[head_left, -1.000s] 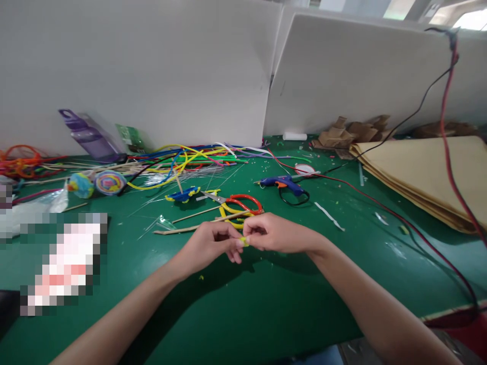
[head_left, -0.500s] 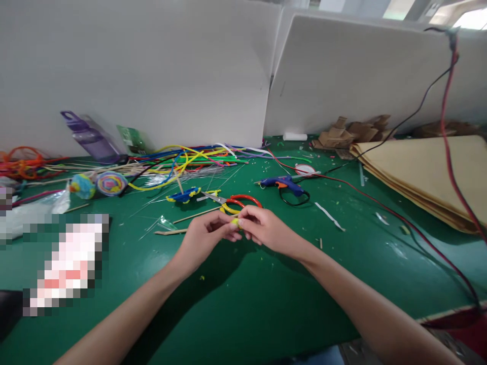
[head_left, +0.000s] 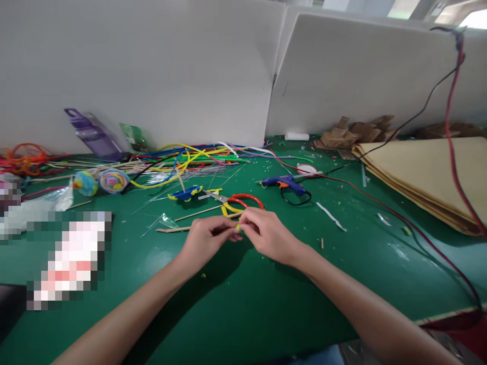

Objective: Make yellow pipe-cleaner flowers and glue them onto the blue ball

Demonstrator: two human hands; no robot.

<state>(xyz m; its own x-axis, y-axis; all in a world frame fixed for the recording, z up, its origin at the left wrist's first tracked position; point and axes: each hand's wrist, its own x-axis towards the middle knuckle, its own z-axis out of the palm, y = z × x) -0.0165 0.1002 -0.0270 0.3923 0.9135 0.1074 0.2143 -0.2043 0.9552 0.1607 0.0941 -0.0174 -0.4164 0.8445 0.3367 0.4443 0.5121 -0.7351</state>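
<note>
Fingertips (head_left: pixel 236 232) of the left hand (head_left: pixel 207 241) and right hand (head_left: pixel 268 235) are pinching 1 yellow piece (head_left: pixel 238 228) between them, apparently mid-shaping; scissors (head_left: pixel 234 201) are lying just beyond.

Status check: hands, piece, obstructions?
Left hand and right hand pinch small yellow piece together. Scissors just beyond, apart. Nothing blocking.

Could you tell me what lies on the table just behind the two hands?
Behind the left hand and right hand lie red-handled scissors and thin wooden sticks. The hands cover the sticks' near ends and part of a yellow loop.
</note>
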